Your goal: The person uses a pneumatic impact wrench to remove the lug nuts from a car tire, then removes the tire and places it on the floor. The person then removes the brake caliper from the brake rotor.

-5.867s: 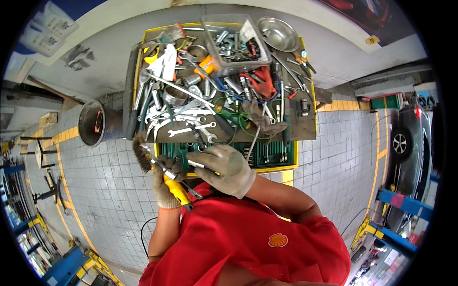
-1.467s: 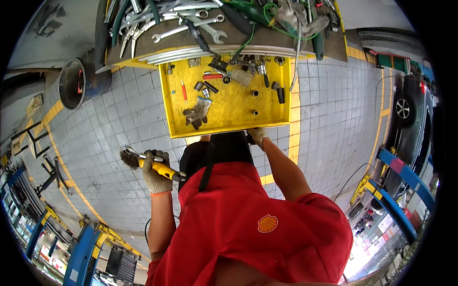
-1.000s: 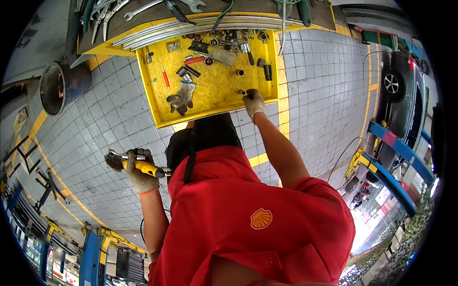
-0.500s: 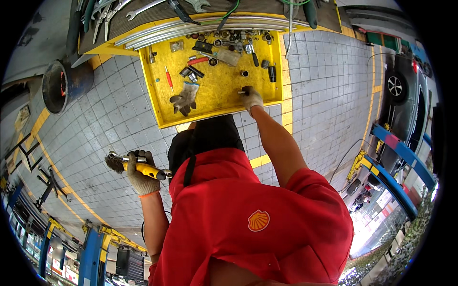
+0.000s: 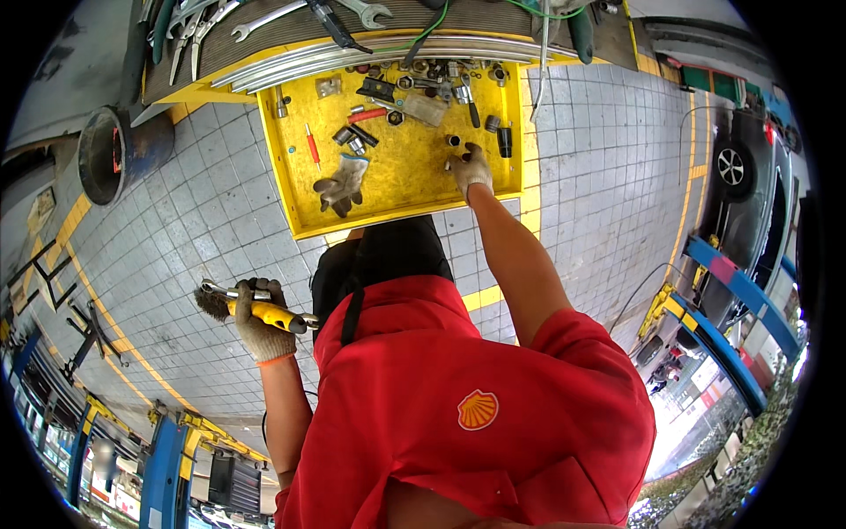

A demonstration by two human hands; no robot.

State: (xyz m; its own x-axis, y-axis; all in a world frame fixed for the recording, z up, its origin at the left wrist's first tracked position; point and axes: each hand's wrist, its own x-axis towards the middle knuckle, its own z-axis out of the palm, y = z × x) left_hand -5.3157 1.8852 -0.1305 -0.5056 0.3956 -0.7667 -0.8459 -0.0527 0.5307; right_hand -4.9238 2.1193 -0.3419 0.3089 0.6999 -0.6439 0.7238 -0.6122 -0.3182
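My gloved left hand point(image 5: 262, 322) is wrapped around a yellow-handled wire brush point(image 5: 273, 316) together with a metal wrench point(image 5: 218, 289), out over the floor at my left side. My gloved right hand point(image 5: 471, 170) is inside the yellow drawer point(image 5: 397, 189), its thumb and fingers apart. Just beyond the fingers stands a small dark socket point(image 5: 453, 140), with a gap to the hand. To the right of them are a long black socket point(image 5: 504, 143) and a shorter one point(image 5: 493, 122). A spare grey glove point(image 5: 344, 183) lies in the drawer's left half.
Farther back in the drawer are a red-handled tool point(image 5: 367, 115), a ratchet point(image 5: 468, 101), a red screwdriver point(image 5: 313, 145) and several sockets. Wrenches point(image 5: 269, 19) and pliers lie on the bench top above. A metal drum point(image 5: 123, 154) stands at left; a car point(image 5: 745, 194) and blue lift arms are at right.
My right hand has moved a little farther into the drawer, toward the small socket, and its fingers have spread. The left hand keeps its hold and place.
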